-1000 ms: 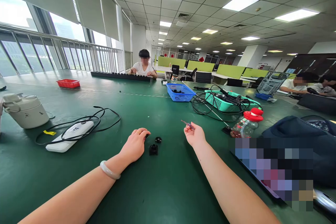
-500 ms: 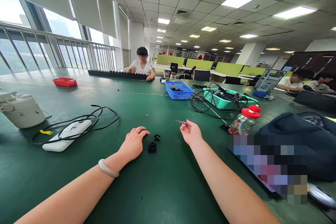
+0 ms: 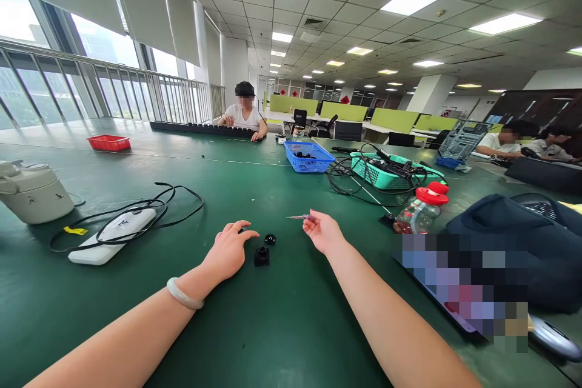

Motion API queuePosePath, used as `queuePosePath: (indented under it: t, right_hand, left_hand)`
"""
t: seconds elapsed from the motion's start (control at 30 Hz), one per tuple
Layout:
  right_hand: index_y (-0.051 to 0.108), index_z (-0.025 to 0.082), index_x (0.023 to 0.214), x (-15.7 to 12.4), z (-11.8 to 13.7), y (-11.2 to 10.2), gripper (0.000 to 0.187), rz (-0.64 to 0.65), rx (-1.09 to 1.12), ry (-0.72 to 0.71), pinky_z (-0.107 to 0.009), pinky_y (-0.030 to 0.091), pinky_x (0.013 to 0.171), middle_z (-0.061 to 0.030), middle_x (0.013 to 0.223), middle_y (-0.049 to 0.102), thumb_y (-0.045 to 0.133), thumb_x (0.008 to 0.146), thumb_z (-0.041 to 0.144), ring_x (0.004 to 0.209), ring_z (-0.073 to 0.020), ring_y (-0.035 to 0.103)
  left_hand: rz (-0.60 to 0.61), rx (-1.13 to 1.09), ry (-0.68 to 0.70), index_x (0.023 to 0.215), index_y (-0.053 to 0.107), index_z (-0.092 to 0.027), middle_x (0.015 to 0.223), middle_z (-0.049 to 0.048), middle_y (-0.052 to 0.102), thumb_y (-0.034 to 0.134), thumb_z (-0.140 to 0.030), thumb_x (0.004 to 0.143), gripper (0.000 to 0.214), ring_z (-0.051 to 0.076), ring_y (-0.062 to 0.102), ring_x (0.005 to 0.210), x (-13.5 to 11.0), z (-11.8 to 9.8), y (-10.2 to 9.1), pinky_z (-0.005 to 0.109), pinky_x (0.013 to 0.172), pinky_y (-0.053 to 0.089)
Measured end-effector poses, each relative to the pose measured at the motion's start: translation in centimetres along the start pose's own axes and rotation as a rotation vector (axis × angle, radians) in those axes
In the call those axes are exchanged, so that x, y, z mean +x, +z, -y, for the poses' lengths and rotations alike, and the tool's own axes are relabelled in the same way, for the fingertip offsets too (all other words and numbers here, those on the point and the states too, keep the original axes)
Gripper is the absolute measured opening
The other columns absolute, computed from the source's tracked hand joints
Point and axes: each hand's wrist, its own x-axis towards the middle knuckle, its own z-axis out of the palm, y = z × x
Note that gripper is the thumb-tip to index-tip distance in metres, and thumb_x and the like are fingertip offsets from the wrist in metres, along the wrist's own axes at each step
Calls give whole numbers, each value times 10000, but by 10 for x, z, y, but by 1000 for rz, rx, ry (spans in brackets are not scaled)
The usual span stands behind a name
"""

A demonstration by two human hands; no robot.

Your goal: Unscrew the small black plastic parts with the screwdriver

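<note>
Nearest, on the dark green table [image 3: 291, 327], a pale, smooth ring bracelet [image 3: 183, 294] circles the left wrist. Beyond it sits a small, black, squarish block [image 3: 261, 256], and just behind that a glossy black rounded piece [image 3: 270, 239]. The left hand [image 3: 227, 248] rests beside both, its thumb and forefinger a little apart; a dark bit shows between them, but I cannot tell whether they grip it. Across from it, the right hand [image 3: 324, 231] pinches a slim, pinkish-purple pointed tool [image 3: 299, 216] in its fingers, tip turned leftward above the table.

The step in hand appears to be fine handling of these small parts; the next move seems to call for a steady left hold and a light, well-aimed tip.

Farther off stand a clear jar with a red lid [image 3: 421, 215], a teal plastic basket [image 3: 377, 177] heaped with black cables and a blue mesh basket [image 3: 309, 165]. At the far side, a co-worker in white [image 3: 245, 115] sits behind a long black strip [image 3: 204, 128].
</note>
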Motion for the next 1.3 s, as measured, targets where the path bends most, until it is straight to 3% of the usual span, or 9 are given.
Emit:
queuePosePath:
  t: [0.2,0.4,0.53,0.6,0.67,0.83,1.1,1.2,1.3]
  right_hand:
    - [506,195,834,-4,15,5,144,97,171,-287,-229,577,614,5,631,640,476,874,61,561,-103,653]
    - [459,199,856,-5,9,4,205,22,77,-102,-286,585,610,-43,671,672,440,829,-3,656,-170,711]
    - [463,203,883,-3,11,4,155,108,93,-238,-259,566,634,-21,688,664,461,815,63,665,-136,692]
    - [457,213,893,0,8,2,182,128,-55,-311,-242,531,560,31,631,622,525,765,105,532,-114,627]
    - [448,232,916,4,2,-2,266,59,-317,-445,-213,435,436,86,590,567,591,710,142,394,-86,503]
    - [428,250,983,2,-13,-6,260,-5,-653,-714,-259,449,486,82,682,553,560,760,264,434,-98,508]
    - [456,252,1002,-21,-28,0,206,288,-801,-857,-293,468,643,29,789,614,554,822,273,578,-124,574]
    - [479,261,983,-32,-31,4,197,407,-753,-822,-275,462,637,40,758,614,578,815,236,580,-118,573]
    - [486,262,969,-38,-31,7,223,403,-636,-782,-265,464,603,48,746,611,610,787,220,561,-113,567]
  left_hand:
    - [23,-20,-13,1184,618,-307,1393,41,452,321,-43,776,570,273,402,1278,0,-2,-2,503,1051,402]
    - [16,-28,-16,1203,614,-278,1399,52,453,311,-38,786,568,271,425,1265,0,-5,-3,480,1075,387]
    - [-2,-38,-3,1193,626,-264,1390,43,489,318,-50,793,548,258,455,1240,0,-6,-6,461,1077,396]
    - [5,-39,13,1189,632,-259,1377,20,521,302,-57,805,545,249,459,1236,0,-6,-7,450,1082,396]
    - [13,-41,34,1187,637,-259,1347,-6,559,287,-72,823,538,241,464,1223,0,-6,-8,437,1081,400]
    - [12,-58,81,1148,667,-241,1259,-9,631,318,-174,875,448,228,503,1159,0,-6,-6,400,1053,427]
    - [19,-47,134,1119,698,-253,1208,3,660,345,-194,853,446,227,526,1111,-1,-8,-6,391,1024,437]
    - [34,-40,126,1104,702,-263,1205,-2,661,335,-180,845,457,228,526,1110,-1,-10,-8,406,1019,424]
    - [26,-45,67,1099,679,-282,1153,8,682,328,-256,890,410,243,530,1114,-3,-14,-11,467,1016,394]
